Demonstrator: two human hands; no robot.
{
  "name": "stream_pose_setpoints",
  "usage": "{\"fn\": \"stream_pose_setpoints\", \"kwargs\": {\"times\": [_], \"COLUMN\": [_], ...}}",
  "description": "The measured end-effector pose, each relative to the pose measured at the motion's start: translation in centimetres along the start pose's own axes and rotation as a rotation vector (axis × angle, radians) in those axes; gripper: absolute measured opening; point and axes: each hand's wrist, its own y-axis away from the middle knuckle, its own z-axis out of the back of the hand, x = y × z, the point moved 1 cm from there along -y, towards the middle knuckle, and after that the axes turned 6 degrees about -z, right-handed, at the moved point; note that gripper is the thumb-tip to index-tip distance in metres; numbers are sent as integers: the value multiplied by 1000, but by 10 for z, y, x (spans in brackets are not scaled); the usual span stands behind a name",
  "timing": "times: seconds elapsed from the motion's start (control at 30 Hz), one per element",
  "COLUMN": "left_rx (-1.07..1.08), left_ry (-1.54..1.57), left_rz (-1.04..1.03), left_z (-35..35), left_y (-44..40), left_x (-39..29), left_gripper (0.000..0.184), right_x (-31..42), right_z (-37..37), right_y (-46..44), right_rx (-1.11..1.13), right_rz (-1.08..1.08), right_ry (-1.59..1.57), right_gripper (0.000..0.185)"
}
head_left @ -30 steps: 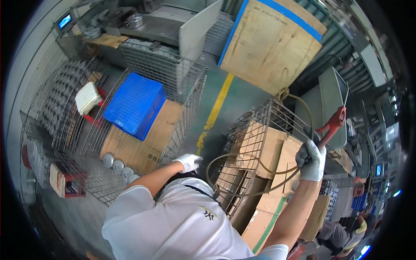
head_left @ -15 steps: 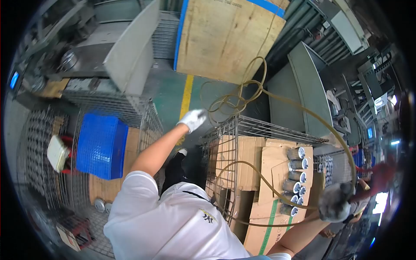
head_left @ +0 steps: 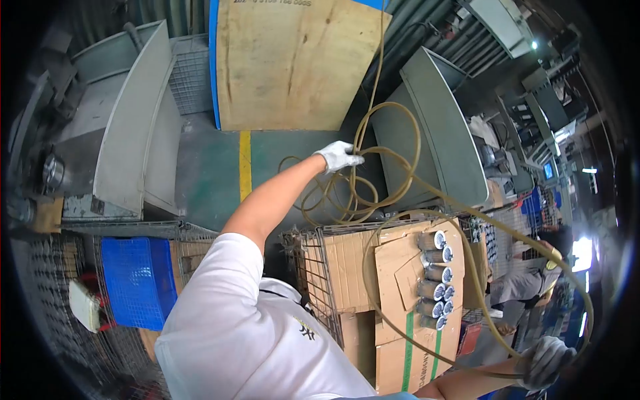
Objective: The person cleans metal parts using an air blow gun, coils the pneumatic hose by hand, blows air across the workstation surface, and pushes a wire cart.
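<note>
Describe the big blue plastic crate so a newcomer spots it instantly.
From the tall, blue-edged plywood panel, go to the picture's lower left. The blue plastic crate sits behind grey wire mesh, bulkier than the cream-topped red stool beside it.

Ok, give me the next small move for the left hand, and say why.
I'd probably close the left hand around the hose and lift the loops a little, away from the cage. The hand is already at the hose, where strands run close together; the loops spread loosely near the cage's corner, and the right hand has another stretch of it.
</note>
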Motion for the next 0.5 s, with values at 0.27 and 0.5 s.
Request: {"fn": "stream_pose_setpoints", "kwargs": {"times": [0.27, 0.5], "left_rx": [-330, -236], "left_ry": [65, 560], "left_rz": [-195, -286], "left_z": [51, 127], "left_y": [-41, -120], "left_x": [-134, -130], "left_gripper": [48, 39], "right_x": [-41, -196], "right_z": [107, 24], "right_y": [61, -67], "right_rx": [-1079, -812], "right_rz": [-308, -578], "right_ry": [279, 667], "right_gripper": [27, 46]}}
